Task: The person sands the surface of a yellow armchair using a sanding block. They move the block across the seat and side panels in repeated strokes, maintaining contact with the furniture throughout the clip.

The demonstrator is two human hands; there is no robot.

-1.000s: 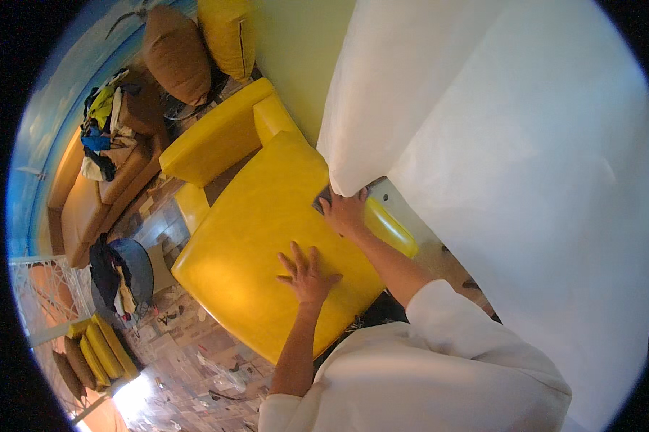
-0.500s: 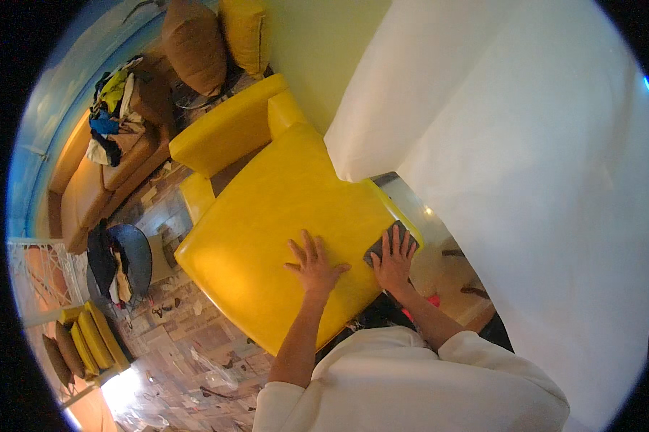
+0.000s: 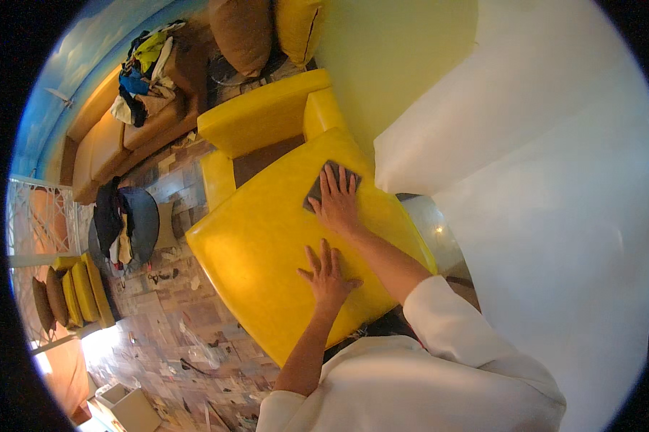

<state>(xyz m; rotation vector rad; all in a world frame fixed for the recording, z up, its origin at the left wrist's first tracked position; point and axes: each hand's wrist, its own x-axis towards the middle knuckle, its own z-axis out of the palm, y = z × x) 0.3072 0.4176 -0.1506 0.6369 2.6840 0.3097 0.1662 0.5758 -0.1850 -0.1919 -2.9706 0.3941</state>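
Observation:
A broad, smooth yellow seat cushion [image 3: 259, 252] with a shiny surface spreads out in front of me. My right hand [image 3: 339, 209] presses a dark grey, square pad [image 3: 316, 193] onto its far part, with the fingers over the pad and the thumb at its edge. I cannot tell whether the pad is a sponge or a folded cloth. Closer to me, my left hand [image 3: 329, 281] lies on the yellow surface with its fingers spread and nothing in it.
Behind the cushion is a yellow armchair frame [image 3: 267, 115]. White sheeting [image 3: 540, 216] hangs at the right. Clothes [image 3: 144, 68] are heaped on a brown sofa [image 3: 97, 155] at the far left. A round dark table [image 3: 144, 223] stands nearer, on a littered, patterned floor [image 3: 159, 324].
My right hand has slid the pad from the cushion's right edge to its far middle part. The left hand has shifted slightly right, still flat on the cushion. The view has also turned a little.

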